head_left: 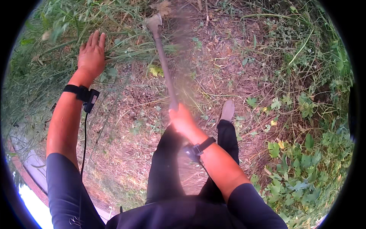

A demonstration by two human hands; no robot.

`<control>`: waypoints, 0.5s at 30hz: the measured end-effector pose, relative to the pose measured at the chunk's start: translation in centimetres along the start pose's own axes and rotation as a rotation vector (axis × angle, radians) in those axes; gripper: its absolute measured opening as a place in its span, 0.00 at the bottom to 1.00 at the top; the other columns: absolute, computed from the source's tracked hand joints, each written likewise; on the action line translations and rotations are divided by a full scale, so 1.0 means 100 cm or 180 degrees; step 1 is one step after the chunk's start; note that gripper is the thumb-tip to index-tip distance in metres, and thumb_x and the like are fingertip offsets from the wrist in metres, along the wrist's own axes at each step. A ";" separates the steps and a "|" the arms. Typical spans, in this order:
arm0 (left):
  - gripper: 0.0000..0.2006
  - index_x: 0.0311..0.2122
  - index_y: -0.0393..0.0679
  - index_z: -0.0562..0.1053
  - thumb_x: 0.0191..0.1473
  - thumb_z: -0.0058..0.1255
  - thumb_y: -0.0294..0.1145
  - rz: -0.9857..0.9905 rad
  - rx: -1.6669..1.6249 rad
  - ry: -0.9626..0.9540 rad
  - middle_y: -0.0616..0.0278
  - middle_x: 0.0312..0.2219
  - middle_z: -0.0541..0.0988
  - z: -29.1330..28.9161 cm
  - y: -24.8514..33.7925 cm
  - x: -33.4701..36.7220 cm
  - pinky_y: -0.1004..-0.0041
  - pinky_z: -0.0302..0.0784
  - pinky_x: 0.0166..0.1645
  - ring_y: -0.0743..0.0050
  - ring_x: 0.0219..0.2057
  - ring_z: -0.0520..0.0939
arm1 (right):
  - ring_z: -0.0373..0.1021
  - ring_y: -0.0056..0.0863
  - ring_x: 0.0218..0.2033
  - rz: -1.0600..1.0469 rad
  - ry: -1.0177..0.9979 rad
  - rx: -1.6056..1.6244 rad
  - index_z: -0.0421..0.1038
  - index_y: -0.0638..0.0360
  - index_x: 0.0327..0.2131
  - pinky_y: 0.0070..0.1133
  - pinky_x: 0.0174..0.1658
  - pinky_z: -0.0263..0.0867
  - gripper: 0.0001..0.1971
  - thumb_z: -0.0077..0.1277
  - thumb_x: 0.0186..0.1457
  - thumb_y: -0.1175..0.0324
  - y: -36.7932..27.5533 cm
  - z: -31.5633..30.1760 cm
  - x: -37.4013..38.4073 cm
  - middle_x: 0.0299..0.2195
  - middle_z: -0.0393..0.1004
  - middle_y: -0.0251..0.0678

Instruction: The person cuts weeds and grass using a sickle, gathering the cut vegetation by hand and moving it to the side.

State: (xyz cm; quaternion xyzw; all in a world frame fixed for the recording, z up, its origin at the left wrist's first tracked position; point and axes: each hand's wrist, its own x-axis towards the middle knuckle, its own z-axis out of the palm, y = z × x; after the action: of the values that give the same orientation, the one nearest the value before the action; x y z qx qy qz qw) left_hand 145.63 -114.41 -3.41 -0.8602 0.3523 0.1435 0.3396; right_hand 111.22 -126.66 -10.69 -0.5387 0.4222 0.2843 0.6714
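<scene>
My right hand (180, 119) is closed around the lower end of the long wooden handle of a hoe (164, 63). The tool points away from me, its flared metal blade (154, 22) at the edge of the tall grass; motion smears this hand slightly. Over on the left, my left hand (92, 57) rests palm down against the grass (126, 49), fingers stretched out and holding nothing that I can see. Its palm is hidden.
Bare soil (221, 65) with dry stalks runs up the middle. Leafy vines (297, 168) and weeds crowd the right side. My shoe (227, 110) stands ahead on the soil. A black cable (84, 141) hangs along my left arm. A paved edge (32, 162) shows at lower left.
</scene>
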 end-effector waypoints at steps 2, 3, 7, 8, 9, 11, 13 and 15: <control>0.42 0.67 0.43 0.52 0.47 0.56 0.27 0.0017 0.0066 0.0357 0.53 0.66 0.54 0.011 -0.005 0.001 0.55 0.54 0.67 0.56 0.68 0.54 | 0.66 0.29 0.11 0.0057 0.0066 0.0010 0.64 0.60 0.37 0.30 0.14 0.60 0.13 0.47 0.62 0.59 0.005 0.013 0.001 0.16 0.68 0.36; 0.42 0.67 0.43 0.52 0.46 0.57 0.27 0.0051 0.0076 0.0602 0.53 0.67 0.54 0.011 -0.009 0.005 0.56 0.55 0.67 0.56 0.68 0.54 | 0.66 0.28 0.11 0.0179 0.0087 -0.0032 0.64 0.60 0.37 0.30 0.14 0.60 0.13 0.47 0.62 0.59 0.008 0.019 0.000 0.16 0.67 0.35; 0.41 0.66 0.43 0.55 0.45 0.57 0.27 0.0039 0.0223 0.1018 0.51 0.60 0.63 0.025 -0.029 0.012 0.59 0.62 0.63 0.52 0.62 0.63 | 0.66 0.27 0.13 0.0219 0.0125 -0.0035 0.65 0.60 0.38 0.28 0.17 0.61 0.13 0.48 0.62 0.59 0.021 0.043 0.004 0.17 0.68 0.34; 0.40 0.65 0.42 0.55 0.46 0.56 0.27 -0.0084 0.0145 0.0715 0.51 0.57 0.66 0.027 -0.032 0.012 0.59 0.64 0.61 0.52 0.60 0.66 | 0.67 0.27 0.15 0.0168 0.0156 0.0045 0.65 0.60 0.38 0.28 0.19 0.62 0.14 0.48 0.61 0.59 0.018 0.040 0.006 0.18 0.69 0.35; 0.39 0.65 0.42 0.55 0.46 0.56 0.27 -0.0208 0.0068 0.0409 0.50 0.55 0.69 0.032 -0.034 0.012 0.59 0.65 0.60 0.51 0.57 0.69 | 0.68 0.27 0.17 0.0115 0.0185 0.0123 0.65 0.61 0.38 0.29 0.21 0.63 0.14 0.49 0.61 0.58 0.014 0.033 0.008 0.19 0.69 0.35; 0.33 0.61 0.36 0.59 0.48 0.53 0.29 -0.0034 0.0266 0.0667 0.49 0.46 0.73 0.052 -0.039 0.015 0.59 0.68 0.55 0.52 0.51 0.74 | 0.63 0.18 0.13 -0.0350 0.0508 -0.0005 0.69 0.60 0.44 0.21 0.14 0.58 0.14 0.50 0.59 0.62 0.025 0.021 0.027 0.22 0.70 0.30; 0.29 0.57 0.34 0.63 0.48 0.53 0.30 0.0020 0.0244 0.0660 0.47 0.44 0.74 0.056 -0.038 0.015 0.60 0.69 0.54 0.51 0.50 0.75 | 0.62 0.19 0.13 -0.0490 0.0845 0.0208 0.68 0.60 0.40 0.22 0.14 0.58 0.12 0.50 0.59 0.63 0.039 -0.006 0.054 0.21 0.69 0.30; 0.25 0.51 0.34 0.65 0.47 0.53 0.29 -0.0057 0.0195 0.0539 0.48 0.42 0.76 0.051 -0.034 0.014 0.60 0.70 0.53 0.51 0.48 0.76 | 0.62 0.19 0.13 -0.0409 0.1229 0.0242 0.66 0.60 0.36 0.22 0.14 0.58 0.10 0.50 0.59 0.63 0.010 -0.039 0.070 0.20 0.68 0.29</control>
State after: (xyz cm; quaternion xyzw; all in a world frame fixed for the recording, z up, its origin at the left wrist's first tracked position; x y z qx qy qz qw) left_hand 148.98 -109.84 -6.14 -0.8616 0.3763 0.0565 0.3361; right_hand 112.73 -130.70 -17.59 -0.5833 0.5182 0.1163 0.6145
